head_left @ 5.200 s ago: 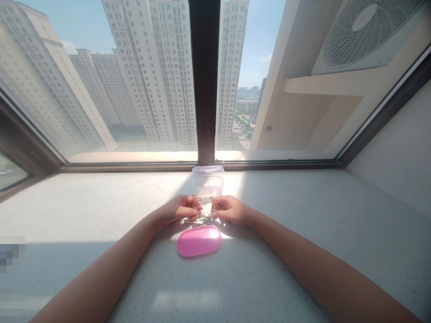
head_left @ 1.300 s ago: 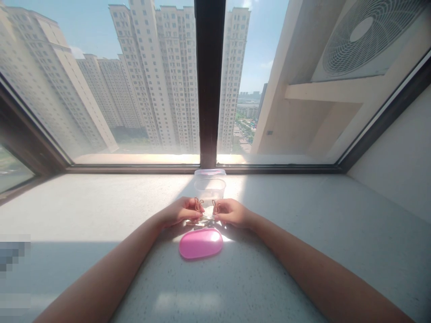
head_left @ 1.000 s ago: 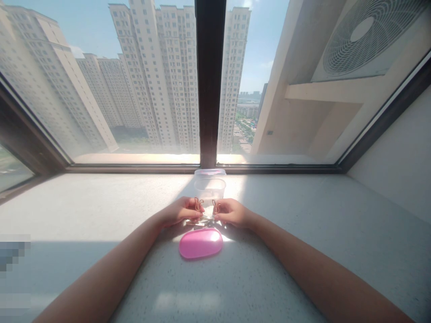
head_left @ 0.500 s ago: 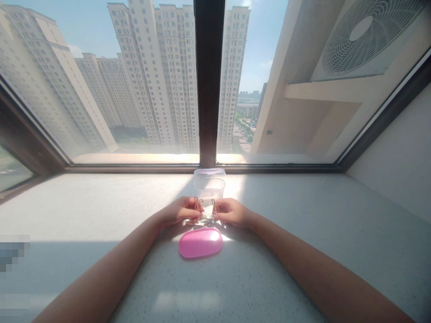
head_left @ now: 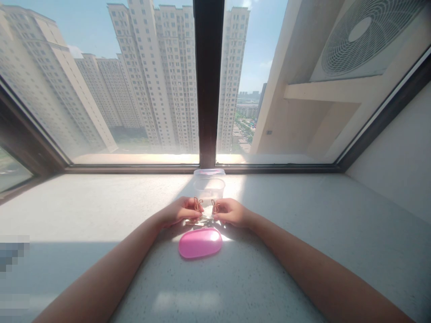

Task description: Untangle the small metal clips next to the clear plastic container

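Observation:
My left hand (head_left: pixel 182 211) is closed, its thumb and fingertips pinching a small copper-coloured looped wire piece (head_left: pixel 197 204) whose loops stick up above the fingers. Opposite it, my right hand (head_left: pixel 232 211) pinches a similar copper-coloured looped wire piece (head_left: pixel 214 206). A narrow gap separates the two hands. Under and between them lie several small shiny slim pieces (head_left: pixel 195 223), too small to name and partly hidden by my fingers. A pink oval lid (head_left: pixel 200 243) rests flat just in front of these. Behind my hands stands a clear plastic box (head_left: pixel 209 184), its lower part partly covered by them.
All this lies on a pale speckled windowsill (head_left: pixel 117 197), partly sunlit. A dark window frame (head_left: pixel 210 89) rises right behind the clear box. At the right stands a white wall (head_left: pixel 397 148); a blurred-out patch (head_left: pixel 13 255) sits at the left edge.

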